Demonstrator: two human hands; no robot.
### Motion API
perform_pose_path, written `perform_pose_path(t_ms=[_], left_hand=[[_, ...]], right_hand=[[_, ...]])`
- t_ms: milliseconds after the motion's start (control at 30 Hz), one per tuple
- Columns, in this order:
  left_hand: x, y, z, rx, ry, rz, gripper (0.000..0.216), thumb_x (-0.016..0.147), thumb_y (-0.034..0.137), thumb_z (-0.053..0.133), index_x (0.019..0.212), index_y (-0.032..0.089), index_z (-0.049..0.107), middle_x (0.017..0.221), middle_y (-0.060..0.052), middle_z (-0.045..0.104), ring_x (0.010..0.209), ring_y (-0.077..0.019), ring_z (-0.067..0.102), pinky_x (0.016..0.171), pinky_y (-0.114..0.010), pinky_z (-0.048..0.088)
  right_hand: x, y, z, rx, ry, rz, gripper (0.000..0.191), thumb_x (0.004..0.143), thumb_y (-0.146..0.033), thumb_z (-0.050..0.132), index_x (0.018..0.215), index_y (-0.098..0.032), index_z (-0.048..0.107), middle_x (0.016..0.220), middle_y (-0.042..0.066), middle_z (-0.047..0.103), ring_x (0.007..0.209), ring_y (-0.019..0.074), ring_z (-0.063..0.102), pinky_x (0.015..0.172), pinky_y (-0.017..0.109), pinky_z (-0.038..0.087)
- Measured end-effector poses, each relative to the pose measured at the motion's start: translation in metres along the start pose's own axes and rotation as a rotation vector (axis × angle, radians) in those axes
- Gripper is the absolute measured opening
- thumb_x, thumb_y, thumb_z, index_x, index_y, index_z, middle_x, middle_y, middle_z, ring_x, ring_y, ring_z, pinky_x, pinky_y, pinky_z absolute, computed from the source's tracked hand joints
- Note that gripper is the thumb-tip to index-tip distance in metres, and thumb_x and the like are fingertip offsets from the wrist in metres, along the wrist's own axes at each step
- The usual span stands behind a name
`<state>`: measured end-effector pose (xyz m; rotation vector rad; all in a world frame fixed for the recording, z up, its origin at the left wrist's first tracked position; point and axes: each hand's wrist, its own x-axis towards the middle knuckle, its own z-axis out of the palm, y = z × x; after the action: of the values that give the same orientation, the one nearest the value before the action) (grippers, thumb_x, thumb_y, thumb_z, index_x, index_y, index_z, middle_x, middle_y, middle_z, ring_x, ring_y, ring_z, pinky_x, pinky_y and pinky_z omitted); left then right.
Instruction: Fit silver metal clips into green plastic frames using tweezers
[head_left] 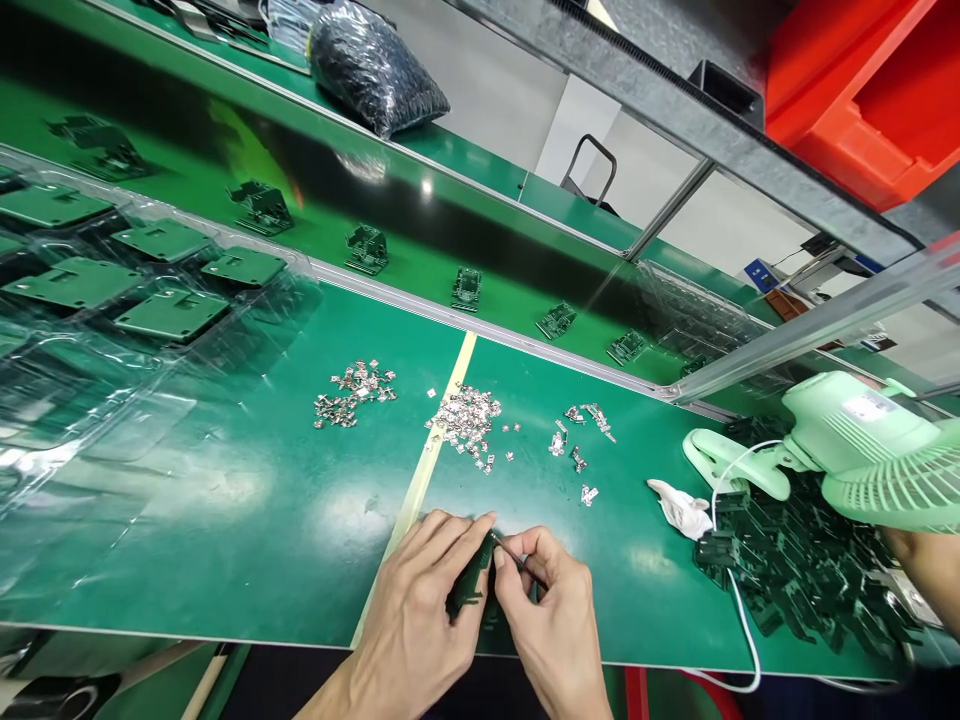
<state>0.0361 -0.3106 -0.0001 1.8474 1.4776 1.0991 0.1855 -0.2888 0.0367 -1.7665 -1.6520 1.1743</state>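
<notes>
Near the front edge of the green table (277, 540), my left hand (424, 600) is wrapped around a dark green plastic part (471, 585), which is partly covered by the fingers. A thin dark pointed tool (525, 566) is pinched in my right hand (555, 600), its tip at the upper end of the part. I cannot tell the tool's exact kind. Beyond my hands, a heap of small silvery metal pieces (469, 415) lies across a yellow tape strip (418, 487). To its left is a second heap of metal pieces (352, 393); joined metal strips (596, 420) lie to its right.
Clear plastic trays (165, 400) with flat green parts stand at left. Several green parts (466, 288) sit along the channel behind the rail. At right are a mint-green fan (810, 420), a crumpled white tissue (682, 508), a pile of dark green parts (795, 560) and another person's arm (930, 570).
</notes>
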Motion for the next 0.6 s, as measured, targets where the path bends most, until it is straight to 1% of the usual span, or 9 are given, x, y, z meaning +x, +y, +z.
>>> perform_pose_path(t_ms=[133, 200, 267, 333, 367, 433, 500, 533, 600], left_hand=[[0.002, 0.001, -0.003, 0.012, -0.045, 0.027, 0.056, 0.098, 0.009, 0.049, 0.151, 0.025, 0.045, 0.105, -0.007, 0.068, 0.095, -0.0250, 0.060, 0.082, -0.045, 0.055], [0.002, 0.001, -0.007, 0.044, -0.116, 0.061, 0.058, 0.098, 0.010, 0.047, 0.154, 0.024, 0.042, 0.110, -0.008, 0.068, 0.101, -0.0256, 0.060, 0.087, -0.046, 0.057], [0.002, -0.001, -0.011, 0.102, -0.226, 0.102, 0.062, 0.098, 0.019, 0.052, 0.158, 0.022, 0.036, 0.126, -0.011, 0.066, 0.115, -0.0292, 0.059, 0.098, -0.050, 0.057], [0.004, -0.004, -0.014, 0.186, -0.324, 0.133, 0.076, 0.092, 0.028, 0.063, 0.161, 0.020, 0.030, 0.143, -0.015, 0.057, 0.129, -0.0356, 0.053, 0.106, -0.057, 0.054], [0.006, -0.005, -0.016, 0.231, -0.369, 0.137, 0.082, 0.089, 0.025, 0.066, 0.161, 0.019, 0.029, 0.146, -0.016, 0.054, 0.132, -0.0374, 0.052, 0.108, -0.059, 0.053], [0.014, -0.004, -0.019, 0.281, -0.482, 0.149, 0.087, 0.082, 0.009, 0.062, 0.161, 0.021, 0.028, 0.142, -0.015, 0.055, 0.130, -0.0362, 0.054, 0.107, -0.057, 0.054], [0.025, 0.000, -0.023, 0.271, -0.617, 0.182, 0.088, 0.074, -0.003, 0.053, 0.157, 0.022, 0.035, 0.136, -0.013, 0.057, 0.126, -0.0324, 0.058, 0.105, -0.054, 0.055], [0.031, 0.004, -0.026, 0.255, -0.686, 0.207, 0.083, 0.072, -0.004, 0.051, 0.151, 0.022, 0.044, 0.131, -0.012, 0.059, 0.123, -0.0315, 0.059, 0.104, -0.053, 0.056], [0.041, 0.010, -0.030, 0.230, -0.802, 0.248, 0.061, 0.072, -0.002, 0.053, 0.127, 0.022, 0.063, 0.118, -0.009, 0.064, 0.115, -0.0310, 0.062, 0.100, -0.054, 0.057]], right_hand=[[-0.005, 0.011, 0.004, 0.055, 0.044, 0.000, 0.028, 0.095, -0.044, 0.058, 0.080, -0.020, 0.058, 0.062, -0.005, 0.051, 0.051, 0.0095, 0.035, 0.050, 0.025, 0.030], [-0.006, 0.018, 0.006, 0.084, 0.060, -0.001, 0.028, 0.097, -0.044, 0.058, 0.081, -0.020, 0.057, 0.063, -0.005, 0.049, 0.053, 0.0096, 0.034, 0.051, 0.025, 0.030], [-0.005, 0.023, 0.006, 0.135, 0.062, 0.009, 0.028, 0.097, -0.043, 0.059, 0.081, -0.020, 0.056, 0.066, -0.005, 0.050, 0.056, 0.0101, 0.034, 0.053, 0.025, 0.031], [-0.004, 0.026, 0.003, 0.213, 0.053, 0.028, 0.029, 0.097, -0.044, 0.060, 0.082, -0.020, 0.056, 0.069, -0.004, 0.052, 0.059, 0.0108, 0.036, 0.055, 0.025, 0.033], [-0.005, 0.027, 0.000, 0.247, 0.051, 0.044, 0.029, 0.097, -0.044, 0.061, 0.083, -0.019, 0.057, 0.071, -0.003, 0.052, 0.061, 0.0111, 0.036, 0.056, 0.025, 0.033], [-0.012, 0.030, -0.007, 0.273, 0.057, 0.076, 0.030, 0.097, -0.047, 0.062, 0.086, -0.018, 0.061, 0.071, -0.003, 0.052, 0.062, 0.0114, 0.036, 0.057, 0.025, 0.033], [-0.028, 0.037, -0.012, 0.267, 0.077, 0.104, 0.032, 0.098, -0.050, 0.062, 0.096, -0.018, 0.066, 0.074, -0.002, 0.055, 0.062, 0.0114, 0.037, 0.055, 0.025, 0.033], [-0.039, 0.042, -0.012, 0.269, 0.090, 0.109, 0.034, 0.100, -0.051, 0.060, 0.102, -0.019, 0.068, 0.076, -0.001, 0.057, 0.060, 0.0111, 0.038, 0.054, 0.025, 0.033], [-0.063, 0.055, -0.007, 0.286, 0.094, 0.093, 0.038, 0.103, -0.053, 0.052, 0.106, -0.019, 0.069, 0.075, 0.000, 0.059, 0.055, 0.0102, 0.037, 0.049, 0.025, 0.030]])
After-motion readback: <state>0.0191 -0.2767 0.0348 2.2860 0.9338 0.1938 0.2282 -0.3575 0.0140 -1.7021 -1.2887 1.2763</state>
